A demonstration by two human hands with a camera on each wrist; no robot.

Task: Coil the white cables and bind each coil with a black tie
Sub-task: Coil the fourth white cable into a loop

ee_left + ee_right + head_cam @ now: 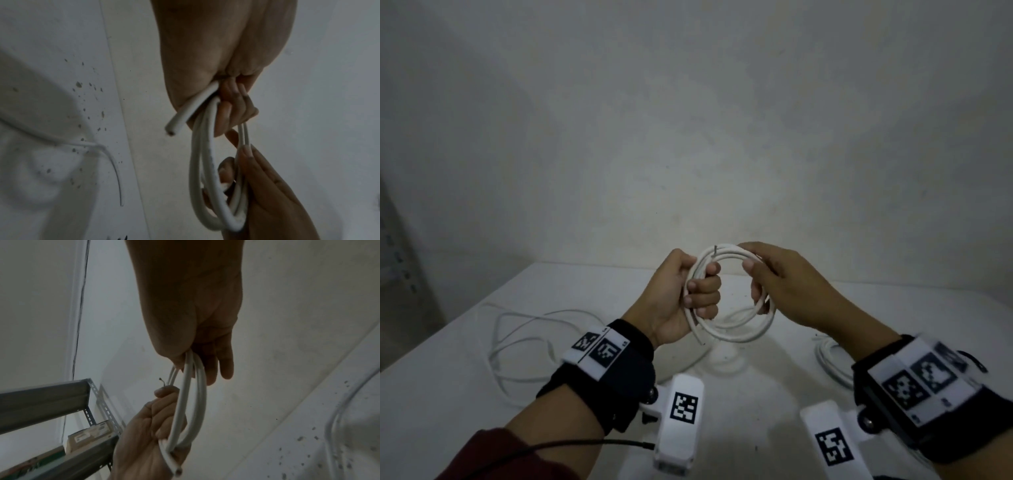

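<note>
A white cable coil of several loops hangs in the air above the table, held between both hands. My left hand grips its left side with fingers curled round the strands; a cut end sticks out below the fist. My right hand pinches the coil's right side between thumb and fingers. In the right wrist view the loops run from my right hand down into my left fist. A thin bare wire tip pokes up at the coil's top. No black tie shows.
A thinner white cable lies loose on the white table at the left. Another white cable lies on the table under my right wrist. A metal shelf rack with boxes stands at the left by the wall.
</note>
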